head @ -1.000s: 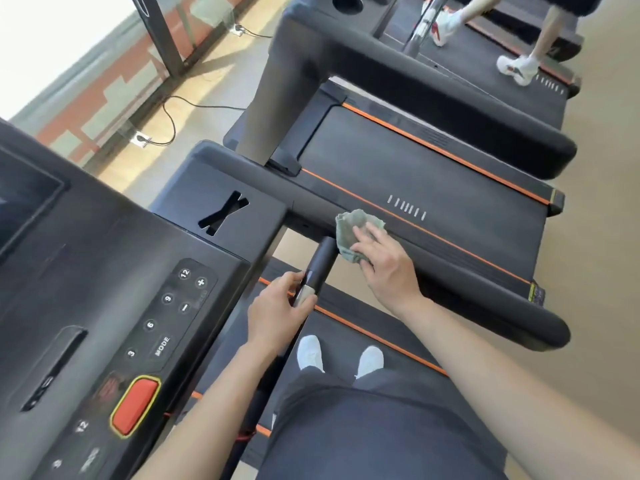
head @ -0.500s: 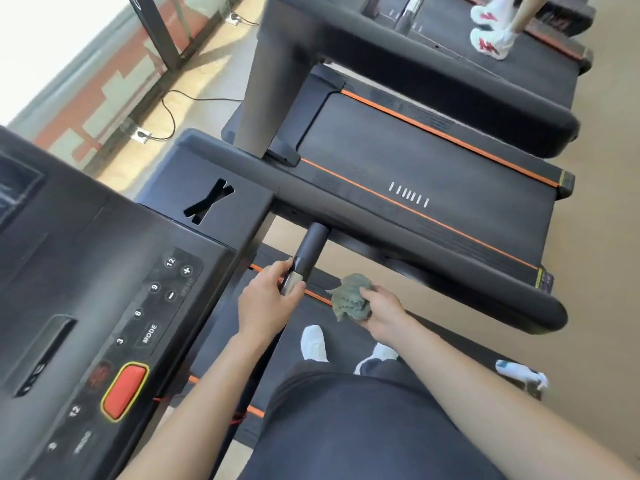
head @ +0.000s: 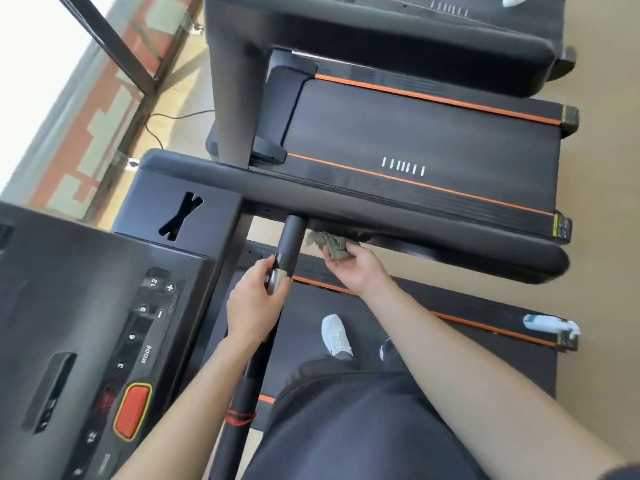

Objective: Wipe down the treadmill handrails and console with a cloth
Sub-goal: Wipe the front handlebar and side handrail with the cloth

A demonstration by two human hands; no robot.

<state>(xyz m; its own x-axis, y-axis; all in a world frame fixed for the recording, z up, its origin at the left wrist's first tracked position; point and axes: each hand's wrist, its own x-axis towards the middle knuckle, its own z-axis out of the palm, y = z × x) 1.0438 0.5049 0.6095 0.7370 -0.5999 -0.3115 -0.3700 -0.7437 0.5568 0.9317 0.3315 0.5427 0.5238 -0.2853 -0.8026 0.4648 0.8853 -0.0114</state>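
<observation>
Where the crumpled grey-green cloth (head: pixel 329 244) meets the underside of the long black padded handrail (head: pixel 398 216), its far edge is lost in shadow. The right hand (head: pixel 356 268) grips this cloth from below, fingertips hidden behind it. Just beside it, the left hand (head: pixel 254 304) curls around the silver lower section of a short black cylindrical grip bar (head: pixel 289 242). The black console (head: pixel 86 289), with its red stop button (head: pixel 131 412), is cut off at the left edge. One white shoe (head: pixel 336 334) shows clearly; a second is mostly covered by the forearm. A blurred white-and-blue object (head: pixel 550 329) lies on the belt's right edge. Three treadmills appear, two only partly, on a tan floor (head: pixel 606 237) beside a bright window.
</observation>
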